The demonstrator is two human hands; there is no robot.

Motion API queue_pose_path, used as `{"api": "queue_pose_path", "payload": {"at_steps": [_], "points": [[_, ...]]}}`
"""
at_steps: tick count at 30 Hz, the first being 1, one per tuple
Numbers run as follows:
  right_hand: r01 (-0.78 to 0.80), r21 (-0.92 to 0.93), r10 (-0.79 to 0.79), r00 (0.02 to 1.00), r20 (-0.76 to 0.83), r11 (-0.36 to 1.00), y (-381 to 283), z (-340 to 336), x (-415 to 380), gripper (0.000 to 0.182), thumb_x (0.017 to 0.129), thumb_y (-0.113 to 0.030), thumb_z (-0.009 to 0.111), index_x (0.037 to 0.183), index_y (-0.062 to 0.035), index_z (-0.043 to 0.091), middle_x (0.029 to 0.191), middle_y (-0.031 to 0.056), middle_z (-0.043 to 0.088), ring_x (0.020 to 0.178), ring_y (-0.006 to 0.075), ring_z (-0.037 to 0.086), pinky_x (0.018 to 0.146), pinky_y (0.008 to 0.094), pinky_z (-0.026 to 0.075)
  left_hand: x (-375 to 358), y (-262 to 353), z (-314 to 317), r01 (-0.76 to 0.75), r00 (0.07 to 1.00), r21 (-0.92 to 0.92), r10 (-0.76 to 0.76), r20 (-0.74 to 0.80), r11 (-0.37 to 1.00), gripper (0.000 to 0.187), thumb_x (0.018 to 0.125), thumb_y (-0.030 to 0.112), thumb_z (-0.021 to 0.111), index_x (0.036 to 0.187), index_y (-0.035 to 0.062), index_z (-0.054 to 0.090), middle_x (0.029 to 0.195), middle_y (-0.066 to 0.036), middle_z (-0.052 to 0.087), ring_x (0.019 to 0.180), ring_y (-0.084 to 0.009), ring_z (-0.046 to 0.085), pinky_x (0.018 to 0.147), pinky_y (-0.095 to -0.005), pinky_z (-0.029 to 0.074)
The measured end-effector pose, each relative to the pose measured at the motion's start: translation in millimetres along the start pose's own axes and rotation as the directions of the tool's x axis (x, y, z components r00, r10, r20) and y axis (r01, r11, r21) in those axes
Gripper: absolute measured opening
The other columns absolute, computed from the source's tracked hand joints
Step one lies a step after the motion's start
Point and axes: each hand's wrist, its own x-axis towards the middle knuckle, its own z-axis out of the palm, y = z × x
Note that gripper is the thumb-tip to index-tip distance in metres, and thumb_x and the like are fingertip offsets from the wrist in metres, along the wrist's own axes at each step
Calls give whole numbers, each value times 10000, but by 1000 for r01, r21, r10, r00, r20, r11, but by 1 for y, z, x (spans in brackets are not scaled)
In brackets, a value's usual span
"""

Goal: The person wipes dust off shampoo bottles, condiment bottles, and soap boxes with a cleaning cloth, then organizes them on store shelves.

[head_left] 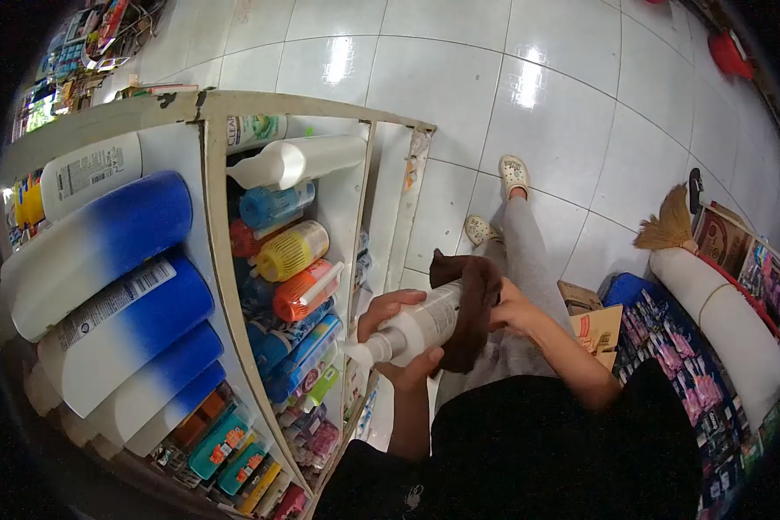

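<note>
A white pump bottle (pixel 429 319) lies tilted across the front of my body, its pump head pointing left toward the shelf. My left hand (pixel 403 347) is closed around its neck end, with fingers above and thumb below. A dark brown cloth (pixel 472 303) is draped over the bottle's base end and hangs down on both sides. My right hand (pixel 516 310) is closed on the cloth at that end; some of its fingers are hidden behind the cloth.
To the left stands a shelf unit (pixel 299 108) with blue-and-white bottles (pixel 126 321), a yellow bottle (pixel 293 251) and an orange bottle (pixel 308 290). Cardboard (pixel 598 334), a broom (pixel 667 221) and a white sack-like bundle (pixel 711 316) are at right. Tiled floor (pixel 442 78) lies ahead.
</note>
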Motion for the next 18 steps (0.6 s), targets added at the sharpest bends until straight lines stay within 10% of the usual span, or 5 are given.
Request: {"api": "queue_pose_path", "payload": {"at_steps": [4, 9, 15, 18], "points": [[1, 566, 104, 983, -152, 824, 22, -6, 22, 378, 819, -237, 490, 1117, -7, 451, 996, 94, 553, 891, 198, 541, 777, 341, 447, -12, 7, 17, 123, 992, -47, -124, -20, 991, 704, 517, 271, 716, 1096, 41, 387, 938, -156, 520, 879, -278, 513, 822, -397, 391], [52, 555, 72, 977, -199, 830, 24, -28, 27, 336, 802, -228, 501, 1057, -10, 502, 984, 99, 565, 869, 199, 553, 780, 336, 448, -23, 8, 23, 124, 965, 48, -132, 228, 991, 680, 568, 201, 765, 1093, 2, 381, 1073, -214, 481, 1016, -300, 480, 870, -423, 372], [311, 282, -166, 883, -439, 908, 6, -43, 7, 335, 803, -240, 502, 1040, -3, 513, 944, 85, 576, 828, 181, 565, 756, 321, 454, -40, -2, 15, 466, 867, 70, -471, 165, 882, 710, 599, 177, 746, 1179, 31, 364, 1189, -216, 393, 1088, -289, 423, 894, -389, 363], [87, 357, 68, 915, -399, 930, 5, -56, 10, 344, 822, -269, 478, 1039, -5, 515, 932, 79, 577, 799, 175, 566, 730, 322, 454, -42, 2, 19, 418, 844, 301, -489, 219, 857, 664, 591, 159, 754, 1146, 19, 418, 1189, -245, 425, 1063, -309, 472, 862, -358, 403]]}}
